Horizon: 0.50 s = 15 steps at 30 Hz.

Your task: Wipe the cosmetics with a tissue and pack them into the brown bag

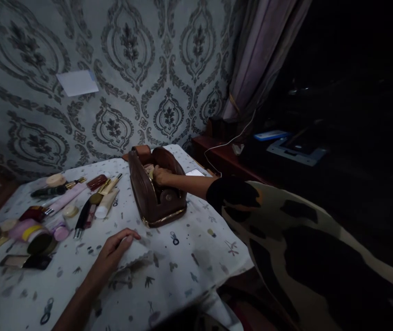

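A brown leather-look cosmetic bag [144,195] stands unzipped on the table, its gold zip running along the opening. My right hand [162,176] reaches into it from the right, with fingers curled near a pale item inside; what they grip is hidden. My left hand [118,246] rests low in front of the bag, closed on a white cloth [135,253] with a scalloped edge, thumb over it. To the left lie several cosmetics, among them a cream tube [106,203], a pink tube [68,197] and a small pink-lidded jar [59,230].
A white patterned tablecloth [169,285] covers the table. Behind it rises a wallpapered wall with a paper [78,83] on it. A phone [195,173] lies right of the bag. A white cable [231,142] crosses a reddish surface. The right side is very dark.
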Tool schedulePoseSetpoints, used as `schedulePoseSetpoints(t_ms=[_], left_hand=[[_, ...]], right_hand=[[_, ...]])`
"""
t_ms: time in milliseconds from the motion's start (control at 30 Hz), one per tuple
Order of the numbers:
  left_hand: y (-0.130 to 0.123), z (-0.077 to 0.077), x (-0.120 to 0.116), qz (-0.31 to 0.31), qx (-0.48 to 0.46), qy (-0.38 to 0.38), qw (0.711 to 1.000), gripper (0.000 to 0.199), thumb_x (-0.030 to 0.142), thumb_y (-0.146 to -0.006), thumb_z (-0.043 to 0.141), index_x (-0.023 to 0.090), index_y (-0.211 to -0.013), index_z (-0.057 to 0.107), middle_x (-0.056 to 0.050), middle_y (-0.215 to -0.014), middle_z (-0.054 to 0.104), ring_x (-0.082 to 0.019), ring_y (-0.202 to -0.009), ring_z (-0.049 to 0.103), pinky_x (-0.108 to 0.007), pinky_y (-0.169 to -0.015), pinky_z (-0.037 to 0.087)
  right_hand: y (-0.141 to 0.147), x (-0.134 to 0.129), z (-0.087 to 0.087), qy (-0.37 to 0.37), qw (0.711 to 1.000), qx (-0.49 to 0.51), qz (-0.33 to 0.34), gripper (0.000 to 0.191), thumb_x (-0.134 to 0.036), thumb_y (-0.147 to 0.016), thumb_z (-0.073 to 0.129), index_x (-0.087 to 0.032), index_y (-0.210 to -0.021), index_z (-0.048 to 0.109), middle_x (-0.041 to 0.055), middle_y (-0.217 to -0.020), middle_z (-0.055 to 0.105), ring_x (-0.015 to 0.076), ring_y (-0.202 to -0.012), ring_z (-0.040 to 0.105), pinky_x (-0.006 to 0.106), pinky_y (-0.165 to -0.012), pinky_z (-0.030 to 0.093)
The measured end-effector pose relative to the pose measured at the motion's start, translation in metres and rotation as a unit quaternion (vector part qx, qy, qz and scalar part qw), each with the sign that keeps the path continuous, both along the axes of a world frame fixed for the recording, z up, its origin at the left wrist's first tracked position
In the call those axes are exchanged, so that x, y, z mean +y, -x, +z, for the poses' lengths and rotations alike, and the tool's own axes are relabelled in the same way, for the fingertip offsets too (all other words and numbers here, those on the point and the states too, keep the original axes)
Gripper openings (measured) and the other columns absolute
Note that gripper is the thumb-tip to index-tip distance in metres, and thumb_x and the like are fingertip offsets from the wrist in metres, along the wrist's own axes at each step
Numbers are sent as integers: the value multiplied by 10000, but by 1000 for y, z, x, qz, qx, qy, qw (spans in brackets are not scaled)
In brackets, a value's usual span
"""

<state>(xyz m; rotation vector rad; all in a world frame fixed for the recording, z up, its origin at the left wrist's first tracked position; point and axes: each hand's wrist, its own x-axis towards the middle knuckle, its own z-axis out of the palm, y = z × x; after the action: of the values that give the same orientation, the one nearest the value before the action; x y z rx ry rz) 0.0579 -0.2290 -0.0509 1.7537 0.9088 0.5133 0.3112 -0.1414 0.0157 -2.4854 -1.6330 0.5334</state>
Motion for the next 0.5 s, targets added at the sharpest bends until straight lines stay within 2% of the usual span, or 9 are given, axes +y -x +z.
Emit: schedulePoseSetpoints(t_ms=[67, 133, 333, 500], left_hand=[[1, -1, 0, -3, 3, 8, 1000, 441, 607, -877, 514, 206, -910, 695, -38, -842, 649, -215, -767, 547, -260, -659, 399], [2, -2, 0, -11, 3, 10, 1000, 433, 601, -882, 512, 209, -919, 692, -36, -849, 650, -214, -770, 545, -259, -661, 398], [1, 0, 0, -23, 4, -9, 1000, 439, 600, -881, 504, 207, -913, 696, -54, -921, 661, -242, -844, 563, -281, -748, 421], [1, -1, 0, -28, 7, -10, 1000, 409, 575, -898, 501, 218, -925, 698, -43, -901, 652, -233, -852, 561, -277, -771, 413]], right_hand=[[1, -3, 3, 8, 1000, -10, 6, 817, -114, -626, 845, -100, -1347, 460, 211, -1240, 654, 333, -1204, 618, 396, -943, 521], [1, -6, 5, 12, 1000, -16, 15, 851, -113, -623, 827, -108, -1371, 421, 208, -1263, 648, 332, -1228, 607, 404, -955, 515], [0, -11, 15, 23, 999, -17, 33, 854, -134, -607, 827, -103, -1366, 437, 218, -1337, 606, 329, -1258, 589, 374, -969, 516], [3, -18, 21, 20, 999, -19, 35, 803, -91, -638, 794, -60, -1367, 458, 225, -1293, 637, 347, -1211, 621, 366, -938, 541]])
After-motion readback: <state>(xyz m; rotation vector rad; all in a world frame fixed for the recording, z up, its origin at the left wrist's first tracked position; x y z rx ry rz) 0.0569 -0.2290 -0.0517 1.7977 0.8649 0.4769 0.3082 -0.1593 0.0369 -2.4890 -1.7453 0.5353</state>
